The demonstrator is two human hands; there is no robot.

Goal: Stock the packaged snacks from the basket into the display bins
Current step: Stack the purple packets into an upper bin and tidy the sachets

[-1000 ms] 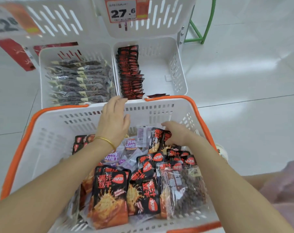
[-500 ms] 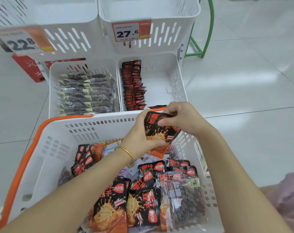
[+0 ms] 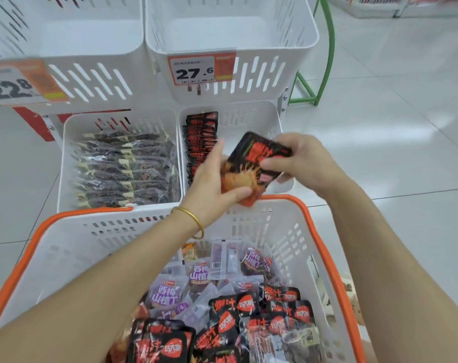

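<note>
Nearest, the basket [image 3: 133,226] holds a loose heap of black-and-red packets [image 3: 233,310] and purple packets [image 3: 165,294]. Both forearms reach across it toward the far rim.

Just past that rim, the held packet [image 3: 259,155] is in the air over the near end of the lower right bin [image 3: 251,119], touching neither the bin nor the basket. The left grip [image 3: 212,184] is clamped on its near, orange end, thumb underneath. The right grip [image 3: 301,161] pinches its far right edge, fingers curled over the black face. I cannot tell whether there is one packet or a thin stack.

The packet's long axis slants from near-left up to far-right, with its printed face turned up toward the camera. The standing row [image 3: 200,137] of matching packets lies to its left, along the bin's left wall, running near to far on edge. The left grip is the nearer one to that row, its fingertips almost beside it. The bin's bare floor lies below and to the right of the packet.

The placing probably turns on swinging that axis square to the row.

Farther left, the lower left bin [image 3: 65,158] holds dark clear-wrapped packs [image 3: 123,169]. Beyond and above, the upper bin [image 3: 275,74] carries a price tag [image 3: 200,70].
</note>
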